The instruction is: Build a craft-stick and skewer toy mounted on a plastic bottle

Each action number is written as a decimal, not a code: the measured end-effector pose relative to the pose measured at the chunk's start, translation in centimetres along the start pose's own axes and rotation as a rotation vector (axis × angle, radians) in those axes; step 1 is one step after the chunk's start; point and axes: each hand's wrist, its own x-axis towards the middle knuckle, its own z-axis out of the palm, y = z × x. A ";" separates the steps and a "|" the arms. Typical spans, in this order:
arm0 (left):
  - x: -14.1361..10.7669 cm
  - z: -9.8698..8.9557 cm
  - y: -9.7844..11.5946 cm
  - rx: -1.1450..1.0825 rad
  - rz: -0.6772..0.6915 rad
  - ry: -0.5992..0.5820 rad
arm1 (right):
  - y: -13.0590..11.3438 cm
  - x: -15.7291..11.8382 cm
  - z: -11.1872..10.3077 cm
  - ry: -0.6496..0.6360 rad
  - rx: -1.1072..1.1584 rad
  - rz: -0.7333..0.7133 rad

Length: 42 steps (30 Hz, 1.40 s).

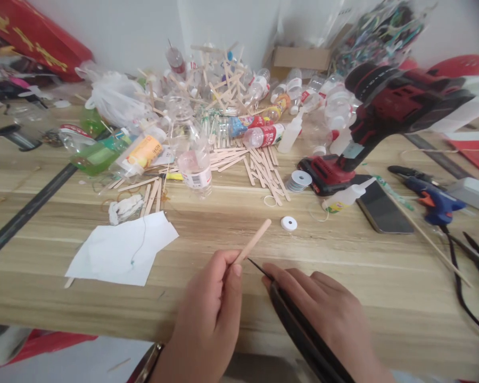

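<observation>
My left hand (207, 314) pinches a wooden craft stick (257, 238) between thumb and forefinger, its free rounded end pointing up and to the right. Close by on the right, my right hand (319, 308) is closed on a long black tool (289, 314) with a thin dark tip. That tip reaches to the stick beside my left thumb; whether it touches cannot be made out. The tool's exact kind is unclear, and its lower part runs out of view at the bottom. A small white spool (289, 223) lies just beyond the hands.
Craft sticks (263, 170), plastic bottles (193, 159) and a dropper bottle (347, 197) crowd the table's far side. A red cordless drill (359, 127), a phone (385, 205) and a blue glue gun (435, 199) are on the right. White paper (115, 255) lies left.
</observation>
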 end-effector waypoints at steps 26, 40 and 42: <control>0.0 1.6 -1.2 0.559 0.523 0.256 | -0.3 0.8 -1.1 -0.377 0.517 0.336; 0.1 2.0 -1.5 0.631 0.575 0.273 | 0.3 0.2 -0.4 -0.279 0.447 0.305; 0.2 2.0 -1.3 0.606 0.540 0.258 | 0.7 0.3 -0.5 -0.204 0.344 0.231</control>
